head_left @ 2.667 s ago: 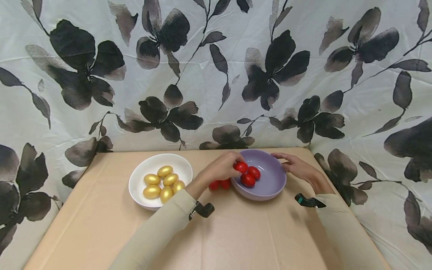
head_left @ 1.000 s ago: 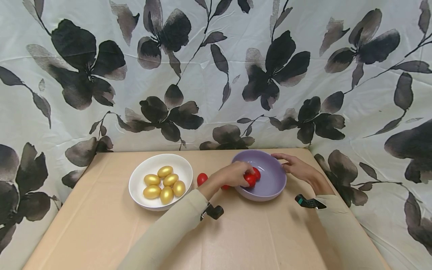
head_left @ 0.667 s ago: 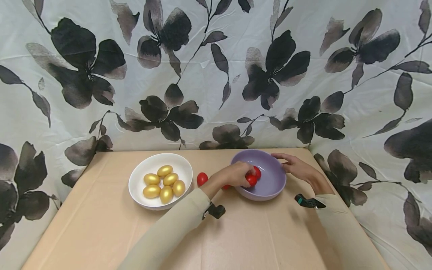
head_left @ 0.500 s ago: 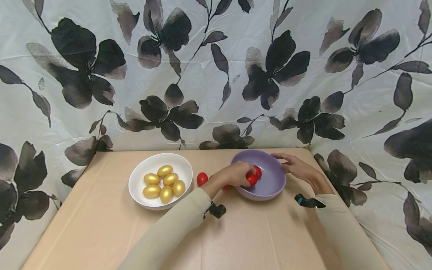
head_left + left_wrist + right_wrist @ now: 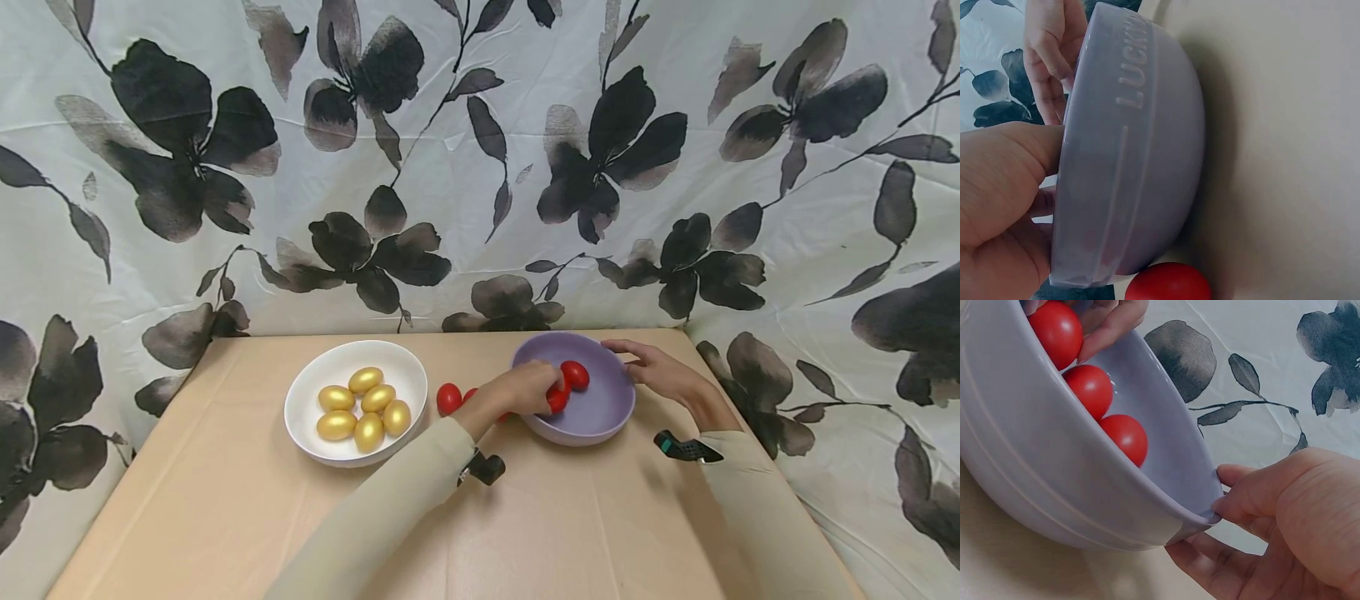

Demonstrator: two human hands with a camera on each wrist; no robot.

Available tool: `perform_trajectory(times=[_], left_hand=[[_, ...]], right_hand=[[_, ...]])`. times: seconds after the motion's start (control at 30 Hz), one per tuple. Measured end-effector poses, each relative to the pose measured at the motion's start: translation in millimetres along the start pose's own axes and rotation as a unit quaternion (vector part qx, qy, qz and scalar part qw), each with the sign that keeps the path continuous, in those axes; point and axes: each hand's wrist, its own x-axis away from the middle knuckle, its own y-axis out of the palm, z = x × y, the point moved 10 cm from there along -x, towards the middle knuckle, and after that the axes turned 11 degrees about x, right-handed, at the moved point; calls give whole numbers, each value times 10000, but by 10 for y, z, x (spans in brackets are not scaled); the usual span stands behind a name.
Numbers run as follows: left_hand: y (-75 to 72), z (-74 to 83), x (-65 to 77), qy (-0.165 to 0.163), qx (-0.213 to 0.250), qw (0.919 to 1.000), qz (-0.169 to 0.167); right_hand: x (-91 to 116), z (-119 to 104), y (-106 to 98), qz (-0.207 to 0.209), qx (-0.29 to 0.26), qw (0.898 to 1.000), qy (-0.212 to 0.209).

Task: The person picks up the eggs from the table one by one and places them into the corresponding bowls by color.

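Note:
A light purple bowl [image 5: 611, 408] stands at the back right of the table with several red eggs inside. My left hand [image 5: 528, 387] reaches over its left rim. In the right wrist view, that hand's fingers lie on both sides of the uppermost red egg [image 5: 1057, 334]; part of the grip is hidden. Two more red eggs, a middle one [image 5: 1089, 390] and a lower one [image 5: 1125, 439], rest against the bowl wall. My right hand [image 5: 663, 371] pinches the bowl's right rim between thumb and fingers.
Left of the purple bowl stands a white bowl [image 5: 300, 421] with several gold eggs [image 5: 337, 425]. Between the bowls a red egg [image 5: 449, 399] lies on the table [image 5: 225, 517], with more red partly hidden behind my left wrist. A floral cloth [image 5: 480, 208] hangs behind.
My left hand has gone from the bowl's left rim down inside it with the red egg, then drawn slightly left, uncovering another red egg. The right hand has stayed put.

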Motion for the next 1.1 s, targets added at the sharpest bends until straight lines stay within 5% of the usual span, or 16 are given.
perform_trajectory(times=[0.5, 0.7, 0.93, 1.1], left_hand=[[55, 2, 5, -89, -236, 9997, -68], [-140, -4, 108, 233, -65, 9992, 332], [-497, -116, 311, 68, 504, 9942, 943], [-622, -231, 477, 37, 827, 9913, 1026]], right_hand=[[7, -27, 22, -22, 42, 10000, -11], [9, -11, 20, -50, -49, 10000, -6], [17, -32, 5, -32, -71, 9999, -70], [32, -48, 27, -103, -197, 9998, -24]])
